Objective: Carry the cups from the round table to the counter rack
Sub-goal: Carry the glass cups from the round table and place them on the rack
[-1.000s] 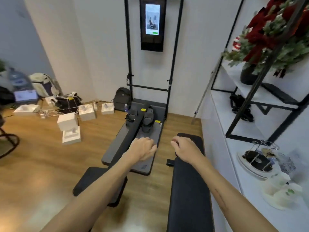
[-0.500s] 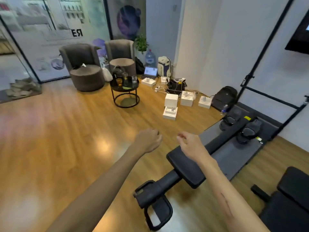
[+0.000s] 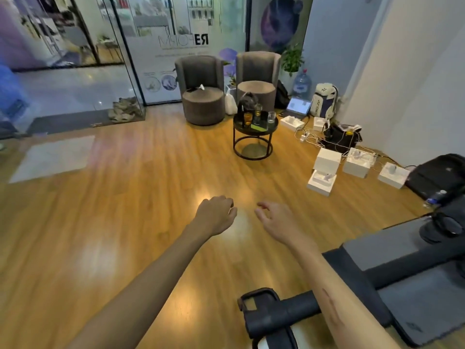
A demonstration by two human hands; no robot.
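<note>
A small black round table (image 3: 255,131) stands across the wooden floor, in front of two grey armchairs. On it are an amber-filled glass (image 3: 247,118), a taller glass (image 3: 257,114) and a clear empty glass (image 3: 271,117). My left hand (image 3: 216,214) is held out over the floor with fingers curled shut, holding nothing. My right hand (image 3: 275,219) is beside it, fingers loosely apart and empty. Both hands are far from the table. The counter rack is out of view.
A black exercise bench and machine base (image 3: 372,280) fill the lower right. White boxes (image 3: 327,170), cables and bags lie along the right wall. Two grey armchairs (image 3: 201,91) and a glass wall stand behind the table. Open wooden floor lies between me and the table.
The view has swung left from the counter and machine to the room with the round table, which now looks nearer. My right hand's fingers have loosened.
</note>
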